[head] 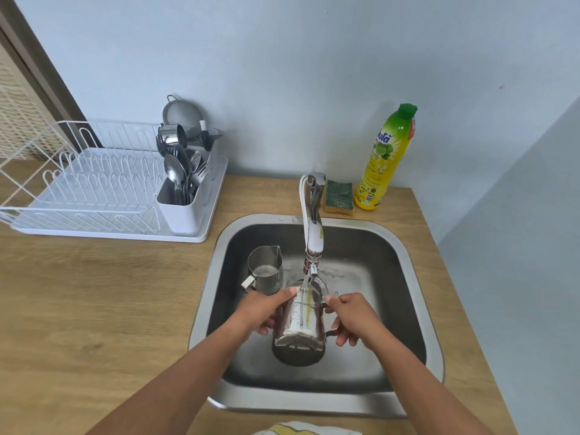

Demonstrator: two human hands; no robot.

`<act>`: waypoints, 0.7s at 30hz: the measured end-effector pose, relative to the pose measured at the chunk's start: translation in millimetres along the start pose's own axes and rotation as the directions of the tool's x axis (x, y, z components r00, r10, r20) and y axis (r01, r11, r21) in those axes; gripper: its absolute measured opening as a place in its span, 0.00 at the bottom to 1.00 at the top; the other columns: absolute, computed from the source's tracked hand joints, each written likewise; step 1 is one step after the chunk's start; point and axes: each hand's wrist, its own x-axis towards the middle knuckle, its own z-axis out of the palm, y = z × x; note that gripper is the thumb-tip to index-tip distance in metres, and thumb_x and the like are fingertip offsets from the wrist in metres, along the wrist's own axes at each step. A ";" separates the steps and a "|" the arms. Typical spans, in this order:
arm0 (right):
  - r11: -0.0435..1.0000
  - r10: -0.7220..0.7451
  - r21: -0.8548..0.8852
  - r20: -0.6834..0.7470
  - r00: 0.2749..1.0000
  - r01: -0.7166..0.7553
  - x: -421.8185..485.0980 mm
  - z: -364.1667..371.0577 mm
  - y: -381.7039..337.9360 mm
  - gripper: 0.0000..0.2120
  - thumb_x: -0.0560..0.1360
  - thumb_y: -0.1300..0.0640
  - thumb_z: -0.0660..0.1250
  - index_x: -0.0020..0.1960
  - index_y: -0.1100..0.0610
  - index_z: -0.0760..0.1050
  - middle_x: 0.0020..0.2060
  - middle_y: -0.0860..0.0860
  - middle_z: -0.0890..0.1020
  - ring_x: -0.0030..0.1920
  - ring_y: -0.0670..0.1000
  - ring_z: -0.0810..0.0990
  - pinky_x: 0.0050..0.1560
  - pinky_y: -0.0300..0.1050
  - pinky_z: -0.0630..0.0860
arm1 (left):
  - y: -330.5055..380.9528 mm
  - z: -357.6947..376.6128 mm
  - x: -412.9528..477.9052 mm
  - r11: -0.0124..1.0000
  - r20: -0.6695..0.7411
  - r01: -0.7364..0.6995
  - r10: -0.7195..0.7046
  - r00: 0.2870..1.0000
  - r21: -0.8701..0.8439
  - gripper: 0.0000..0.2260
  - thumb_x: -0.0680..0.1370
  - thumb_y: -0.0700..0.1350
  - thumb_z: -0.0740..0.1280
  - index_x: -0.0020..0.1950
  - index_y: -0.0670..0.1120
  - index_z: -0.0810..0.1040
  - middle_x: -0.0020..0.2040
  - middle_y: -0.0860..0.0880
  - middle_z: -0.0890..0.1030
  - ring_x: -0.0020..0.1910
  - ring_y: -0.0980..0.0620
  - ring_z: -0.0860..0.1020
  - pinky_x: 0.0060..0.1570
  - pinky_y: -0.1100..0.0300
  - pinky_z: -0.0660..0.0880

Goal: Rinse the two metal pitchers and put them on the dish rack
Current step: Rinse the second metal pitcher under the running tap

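A large metal pitcher (299, 328) is held over the steel sink (417, 277), tilted with its mouth toward the faucet (314, 227). A thin stream of water runs from the spout onto it. My left hand (266, 309) grips its left side. My right hand (348, 318) is closed around its handle on the right. A smaller metal pitcher (266, 270) stands upright at the sink's left side, just beyond my left hand. The white wire dish rack (94, 189) sits on the counter at the far left.
The rack's cutlery caddy (185, 208) holds spoons, forks and a metal cup, with a strainer behind it. A green sponge (339, 194) and a yellow dish soap bottle (386, 161) stand behind the sink. Wooden counter (94, 309) lies between rack and sink.
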 end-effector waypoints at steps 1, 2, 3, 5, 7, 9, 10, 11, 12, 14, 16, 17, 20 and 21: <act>1.000 0.005 -0.003 -0.001 1.000 -0.005 0.5 0.3 -1.4 0.16 0.82 0.49 0.60 0.50 0.60 0.79 0.27 0.55 0.81 0.21 0.53 0.80 0.20 0.40 0.69 | -0.2 -0.2 0.1 1.000 0.000 0.010 -0.010 1.000 -0.006 0.26 0.68 0.67 0.71 0.46 0.44 0.81 0.34 0.48 0.80 0.29 0.52 0.76 0.29 0.61 0.72; 1.000 0.011 -0.004 -0.001 1.000 -0.011 1.1 0.8 -3.1 0.16 0.82 0.49 0.60 0.50 0.61 0.79 0.25 0.54 0.80 0.20 0.53 0.79 0.19 0.39 0.69 | -0.1 -0.4 -0.2 1.000 -0.003 0.016 -0.016 1.000 -0.015 0.26 0.68 0.67 0.71 0.45 0.44 0.81 0.33 0.48 0.79 0.29 0.52 0.76 0.29 0.61 0.72; 1.000 0.017 -0.003 0.000 1.000 -0.017 1.4 1.3 -4.8 0.17 0.81 0.49 0.60 0.49 0.61 0.80 0.24 0.54 0.79 0.20 0.53 0.77 0.19 0.39 0.68 | -0.7 -1.1 0.6 1.000 -0.005 0.020 -0.020 1.000 -0.024 0.27 0.67 0.68 0.71 0.45 0.44 0.81 0.34 0.48 0.79 0.29 0.51 0.76 0.29 0.61 0.72; 1.000 0.027 -0.002 0.003 1.000 -0.027 1.4 2.0 -8.3 0.17 0.81 0.49 0.60 0.48 0.61 0.80 0.23 0.54 0.78 0.18 0.52 0.75 0.19 0.38 0.67 | -1.4 -2.3 1.4 0.999 -0.005 0.030 -0.030 1.000 -0.024 0.30 0.67 0.69 0.70 0.49 0.42 0.82 0.36 0.46 0.81 0.31 0.50 0.78 0.30 0.61 0.73; 1.000 0.027 -0.009 0.002 1.000 -0.027 0.5 2.3 -10.6 0.17 0.82 0.49 0.59 0.47 0.61 0.80 0.22 0.54 0.78 0.18 0.51 0.74 0.20 0.38 0.67 | -2.3 -3.5 2.6 0.999 0.005 0.038 -0.038 0.999 -0.018 0.33 0.67 0.69 0.70 0.53 0.41 0.82 0.40 0.44 0.83 0.34 0.48 0.80 0.33 0.59 0.76; 1.000 0.007 -0.020 0.000 1.000 -0.007 -1.0 3.0 -11.2 0.17 0.82 0.49 0.59 0.47 0.60 0.80 0.22 0.53 0.78 0.19 0.51 0.76 0.19 0.38 0.66 | -1.7 -4.4 2.3 0.999 0.019 0.034 -0.034 0.999 -0.026 0.30 0.68 0.68 0.70 0.54 0.42 0.82 0.45 0.42 0.85 0.37 0.47 0.81 0.36 0.57 0.77; 1.000 -0.005 -0.028 -0.001 1.000 0.005 -1.8 3.5 -10.8 0.17 0.82 0.49 0.58 0.47 0.59 0.80 0.23 0.53 0.79 0.20 0.51 0.77 0.19 0.38 0.66 | -0.9 -5.2 1.3 0.999 0.031 0.029 -0.028 0.999 -0.029 0.28 0.69 0.67 0.70 0.53 0.44 0.81 0.46 0.42 0.85 0.37 0.48 0.82 0.37 0.57 0.78; 0.999 -0.012 -0.039 -0.001 1.000 0.012 -3.0 3.7 -10.2 0.17 0.82 0.48 0.58 0.48 0.58 0.80 0.25 0.53 0.81 0.21 0.52 0.79 0.19 0.38 0.66 | -0.2 -6.1 0.5 0.999 0.045 0.020 -0.019 0.999 -0.030 0.26 0.70 0.66 0.70 0.53 0.44 0.81 0.45 0.44 0.85 0.38 0.48 0.82 0.37 0.58 0.77; 0.999 -0.013 -0.049 0.000 1.000 0.013 -4.3 3.9 -9.7 0.17 0.81 0.47 0.57 0.48 0.58 0.79 0.26 0.53 0.82 0.23 0.52 0.81 0.20 0.38 0.67 | 0.6 -6.9 -0.7 0.999 0.060 0.012 -0.010 0.998 -0.030 0.24 0.71 0.64 0.70 0.53 0.45 0.81 0.45 0.45 0.85 0.37 0.49 0.82 0.37 0.59 0.77; 0.998 -0.008 -0.067 0.009 1.000 0.008 -7.3 3.7 -8.9 0.17 0.81 0.45 0.57 0.49 0.56 0.77 0.28 0.54 0.83 0.26 0.53 0.83 0.22 0.39 0.69 | 0.6 -8.0 -2.3 1.000 0.094 0.001 0.001 0.996 -0.027 0.21 0.72 0.62 0.71 0.52 0.45 0.82 0.46 0.45 0.85 0.37 0.50 0.82 0.36 0.60 0.77; 0.996 -0.011 -0.093 0.005 1.000 0.012 -10.3 2.6 -8.9 0.17 0.81 0.43 0.56 0.49 0.55 0.75 0.29 0.53 0.83 0.28 0.53 0.83 0.23 0.39 0.70 | -1.2 -8.5 -2.3 0.999 0.138 -0.013 0.017 0.990 -0.030 0.22 0.70 0.61 0.74 0.52 0.45 0.84 0.50 0.43 0.85 0.40 0.49 0.82 0.38 0.58 0.79; 0.993 -0.017 -0.115 -0.007 1.000 0.016 -11.3 1.7 -9.0 0.17 0.80 0.42 0.56 0.49 0.55 0.74 0.30 0.53 0.83 0.28 0.52 0.83 0.24 0.39 0.70 | -2.2 -8.1 -2.1 0.999 0.159 -0.015 0.021 0.987 -0.037 0.23 0.69 0.61 0.75 0.53 0.44 0.84 0.50 0.43 0.86 0.42 0.48 0.83 0.40 0.57 0.80; 0.982 -0.054 -0.184 -0.068 0.996 0.041 -13.8 -3.9 -9.8 0.17 0.79 0.40 0.56 0.49 0.53 0.74 0.34 0.53 0.83 0.29 0.52 0.82 0.28 0.41 0.73 | -1.5 -3.2 -2.9 0.998 0.208 -0.021 0.034 0.978 -0.065 0.19 0.69 0.56 0.77 0.53 0.45 0.85 0.48 0.46 0.87 0.45 0.48 0.83 0.47 0.55 0.79; 0.977 -0.069 -0.207 -0.087 0.994 0.050 -15.2 -6.9 -10.6 0.17 0.79 0.40 0.56 0.49 0.52 0.74 0.35 0.52 0.84 0.30 0.52 0.82 0.29 0.41 0.74 | -0.4 -0.6 -3.2 0.997 0.225 -0.020 0.035 0.974 -0.072 0.17 0.70 0.55 0.77 0.54 0.46 0.84 0.48 0.45 0.87 0.45 0.49 0.82 0.49 0.55 0.79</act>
